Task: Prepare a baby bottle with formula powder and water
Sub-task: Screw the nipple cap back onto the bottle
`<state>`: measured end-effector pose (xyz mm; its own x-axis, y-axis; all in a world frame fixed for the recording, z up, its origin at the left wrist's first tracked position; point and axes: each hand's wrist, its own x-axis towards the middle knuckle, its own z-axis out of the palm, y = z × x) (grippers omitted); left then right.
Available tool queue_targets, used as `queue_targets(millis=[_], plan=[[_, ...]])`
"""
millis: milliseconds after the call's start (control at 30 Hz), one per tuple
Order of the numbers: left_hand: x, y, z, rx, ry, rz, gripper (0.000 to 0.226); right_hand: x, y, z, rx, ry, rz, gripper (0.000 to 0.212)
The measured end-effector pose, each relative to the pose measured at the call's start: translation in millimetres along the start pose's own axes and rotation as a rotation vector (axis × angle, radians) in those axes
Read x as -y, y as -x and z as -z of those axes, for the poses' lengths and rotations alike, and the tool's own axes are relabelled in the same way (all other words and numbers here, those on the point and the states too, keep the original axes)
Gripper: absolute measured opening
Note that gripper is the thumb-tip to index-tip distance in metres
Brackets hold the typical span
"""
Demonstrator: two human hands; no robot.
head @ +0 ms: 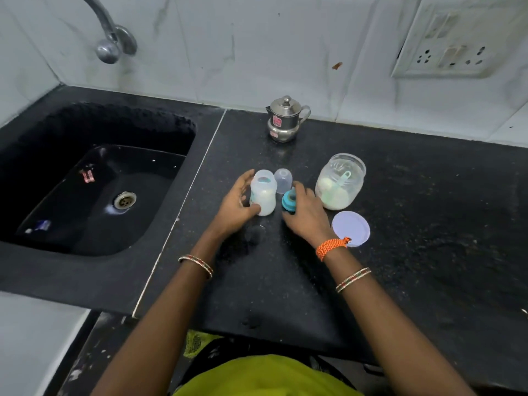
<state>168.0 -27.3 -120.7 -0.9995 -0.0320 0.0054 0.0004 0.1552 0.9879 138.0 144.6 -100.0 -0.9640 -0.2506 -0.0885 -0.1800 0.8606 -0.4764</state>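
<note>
A: From the head camera, where does the baby bottle (pixel 263 193) stand?

B: Upright and uncapped on the black granite counter (pixel 414 238), just right of the sink (pixel 94 178), with milky liquid inside. The left hand (pixel 235 208) cups it from the left, its thumb curled across the base and fingers round the far side.

A: And the right hand (pixel 307 215)?

B: It grips the teal nipple ring (pixel 288 202), which sits just right of the bottle; fingers curl over it from the right. Whether the ring is lifted or resting on the counter, I cannot tell.

A: What else is near?

B: A clear dome cap (pixel 283 180) stands behind, between bottle and ring. To the right, an open glass jar of formula powder (pixel 340 185) holds a pale scoop (pixel 343 180); its round lid (pixel 351 228) lies flat on the counter in front of it, beside the right wrist. A small steel pot with lid (pixel 285 120) stands by the tiled wall.
</note>
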Motion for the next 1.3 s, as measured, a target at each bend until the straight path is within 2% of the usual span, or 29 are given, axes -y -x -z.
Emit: queue_targets(millis=[67, 133, 233, 333, 467, 667, 767, 867, 933, 1000, 1067, 1133, 1200, 1267, 1300], plan=[[7.8, 0.9, -3.7, 0.027, -0.023, 0.009, 0.076, 1.2, -1.3, -0.5, -0.039, 0.006, 0.025, 0.047], [12.7, 4.2, -7.7, -0.011, -0.066, 0.025, 0.071, 5.0, -2.0, 6.0, -0.065, -0.028, 0.008, 0.033], [19.0, 7.9, -10.7, -0.112, -0.095, -0.036, 0.061, 17.6, 0.3, 28.0, -0.116, -0.099, 0.001, 0.041], [19.1, 10.3, -9.8, -0.157, -0.133, -0.077, 0.059, 43.6, 3.2, 62.3, -0.158, -0.146, 0.118, 0.044], [20.4, 8.7, -9.2, -0.158, -0.155, -0.093, 0.057, 73.1, -7.7, 88.1, -0.009, -0.091, 0.306, 0.053], [22.3, 7.1, -9.3, -0.169, -0.151, -0.094, 0.053, 90.3, -27.4, 81.3, 0.216, 0.176, 0.367, 0.038], [21.4, 7.0, -9.8, -0.171, -0.139, -0.081, 0.054, 95.1, -33.4, 77.0, 0.234, 0.242, 0.377, 0.037], [22.1, 5.5, -9.9, -0.177, -0.125, -0.069, 0.052, 100.8, -35.6, 74.4, 0.146, 0.383, 0.362, 0.036], [23.9, 4.7, -10.2, -0.177, -0.119, -0.066, 0.052, 102.5, -33.3, 76.2, 0.096, 0.484, 0.333, 0.047], [24.2, 5.2, -10.3, -0.182, -0.122, -0.069, 0.051, 102.5, -29.3, 82.8, 0.134, 0.525, 0.28, 0.062], [23.7, 5.4, -9.9, -0.184, -0.124, -0.07, 0.052, 103.5, -24.4, 91.9, 0.166, 0.548, 0.273, 0.066], [24.0, 5.2, -9.5, -0.176, -0.108, -0.068, 0.054, 104.8, -24.0, 97.2, 0.158, 0.585, 0.394, 0.064], [24.9, 5.0, -10.1, -0.172, -0.103, -0.066, 0.056, 104.8, -28.8, 94.6, 0.3, 0.547, 0.53, 0.067], [24.9, 4.7, -10.6, -0.174, -0.106, -0.063, 0.056, 101.4, -34.3, 86.5, 0.408, 0.496, 0.583, 0.056], [24.0, 4.7, -10.7, -0.174, -0.11, -0.062, 0.055, 98.8, -37.4, 81.8, 0.397, 0.489, 0.587, 0.049]])
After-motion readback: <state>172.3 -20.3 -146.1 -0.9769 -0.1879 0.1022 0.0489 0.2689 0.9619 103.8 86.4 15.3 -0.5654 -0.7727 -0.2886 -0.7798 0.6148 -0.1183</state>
